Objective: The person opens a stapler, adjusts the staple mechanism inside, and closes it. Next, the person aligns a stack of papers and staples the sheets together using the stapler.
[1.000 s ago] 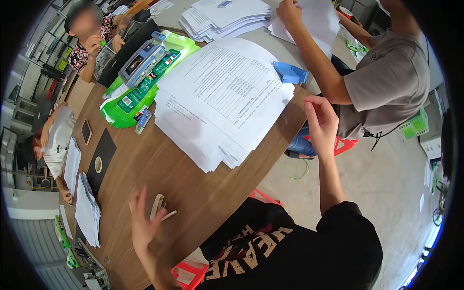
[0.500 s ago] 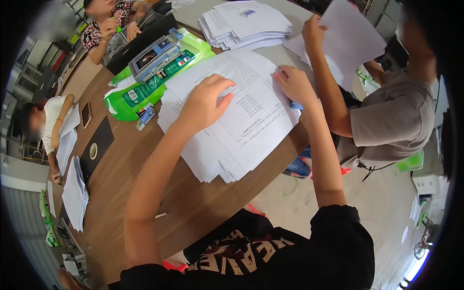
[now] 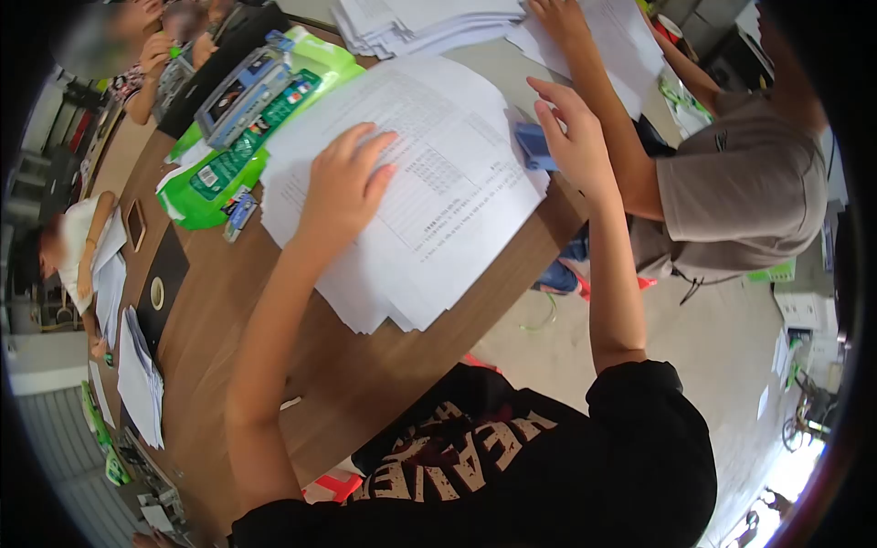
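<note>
On the brown worktop (image 3: 215, 315), a big, messy stack of printed papers (image 3: 438, 247) lies flat, with some corners poking out at the near end. The left grip (image 3: 379, 155) is over the middle of these papers, palm down, with its fingers a bit bent and spread apart. It is let go, not closed on a thing, but I cannot tell if it touches the top sheet. The right grip (image 3: 539, 96) is let go too, with the thumb and the first finger held apart. It is near the far right edge of the stack, right by a blue plastic thing (image 3: 533, 146) that it partly hides. I cannot tell if the two touch. Beside the papers, on the left, is a shiny green pack (image 3: 183, 194) with a plastic case (image 3: 245, 99) lying on top. A small blue and white box (image 3: 239, 217) sits by the near end of the pack. Farther left are a phone (image 3: 136, 225), a roll of tape (image 3: 157, 293) on a dark mat (image 3: 172, 265), and more white sheets (image 3: 139, 379). On the right, a person in a gray-brown shirt (image 3: 749, 196) has one hand (image 3: 564, 23) at some other papers (image 3: 607, 55).
</note>
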Tool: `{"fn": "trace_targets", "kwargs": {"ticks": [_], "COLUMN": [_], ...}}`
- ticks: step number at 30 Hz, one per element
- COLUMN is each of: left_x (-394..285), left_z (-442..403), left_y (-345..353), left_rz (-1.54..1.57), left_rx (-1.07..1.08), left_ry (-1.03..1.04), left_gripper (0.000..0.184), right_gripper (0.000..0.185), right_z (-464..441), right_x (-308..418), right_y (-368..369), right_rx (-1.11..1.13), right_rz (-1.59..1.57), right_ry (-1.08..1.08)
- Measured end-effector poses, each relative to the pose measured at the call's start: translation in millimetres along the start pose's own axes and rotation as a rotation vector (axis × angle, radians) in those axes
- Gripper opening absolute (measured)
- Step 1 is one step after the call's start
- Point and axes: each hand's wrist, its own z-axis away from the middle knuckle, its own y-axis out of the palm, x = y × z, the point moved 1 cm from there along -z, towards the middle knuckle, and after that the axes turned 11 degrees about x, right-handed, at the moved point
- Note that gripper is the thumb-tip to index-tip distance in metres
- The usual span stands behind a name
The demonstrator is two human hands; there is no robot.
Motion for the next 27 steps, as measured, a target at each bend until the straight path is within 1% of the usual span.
{"fn": "trace_targets", "kwargs": {"ticks": [1,2,3,4,5,6,7,9,11,13,15,17,18,21,22,23,25,27], "left_x": [-3,-7,-13,-24,-33,-42,-51,-67,-75,-76,-71,-67,-65,-64,-64,-63,-64,-63], "left_z": [-1,-1,-3,-6,-10,-12,-13,-11,-6,3,15,32,41,69,78,87,104,123], "left_y": [-2,-5,-9,-13,-17,-19,-20,-19,-19,-21,-26,-33,-37,-52,-55,-57,-59,-60], "left_rz": [0.015,-0.033,-0.083,-0.056,-0.048,0.028,0.104,0.131,0.153,0.1,0.097,0.08,0.087,0.097,0.114,0.133,0.136,0.146], "left_rx": [0.018,-0.025,-0.068,-0.083,-0.064,-0.027,0.005,0.054,0.104,0.133,0.129,0.122,0.118,0.12,0.123,0.124,0.096,0.07], "left_ry": [0.011,0.042,0.074,0.081,0.089,0.114,0.134,0.126,0.113,0.138,0.115,0.085,0.055,-0.022,-0.057,-0.089,-0.094,-0.096], "left_gripper": [0.034,0.034,0.034,0.029,0.029,0.026,0.022,0.019,0.017,0.017,0.018,0.018,0.019,0.019,0.019,0.019,0.02,0.02], "right_gripper": [0.026,0.026,0.026,0.026,0.025,0.023,0.023,0.02,0.018,0.016,0.016,0.017,0.019,0.018,0.017,0.017,0.016,0.018], "right_z": [12,28,42,56,70,85,100,124,136,143,143,139,139,142,142,143,144,145], "right_x": [9,23,23,22,21,20,22,25,19,14,14,12,11,20,31,44,69,92], "right_y": [-6,-11,-11,-10,-8,-4,0,7,12,15,15,17,17,18,20,22,25,30], "right_rx": [-0.094,-0.096,-0.104,-0.215,-0.323,-0.367,-0.365,-0.318,-0.329,-0.329,-0.296,-0.282,-0.277,-0.288,-0.323,-0.314,-0.274,-0.227], "right_rz": [-0.014,-0.116,-0.113,-0.089,-0.063,-0.06,-0.06,-0.298,-0.303,-0.32,-0.365,-0.187,-0.148,-0.127,-0.219,-0.223,-0.192,-0.206], "right_ry": [-0.073,0.042,0.062,0.019,-0.024,0.018,0.032,0.274,0.268,0.258,0.284,0.147,0.142,0.129,0.127,0.12,0.004,-0.037]}}
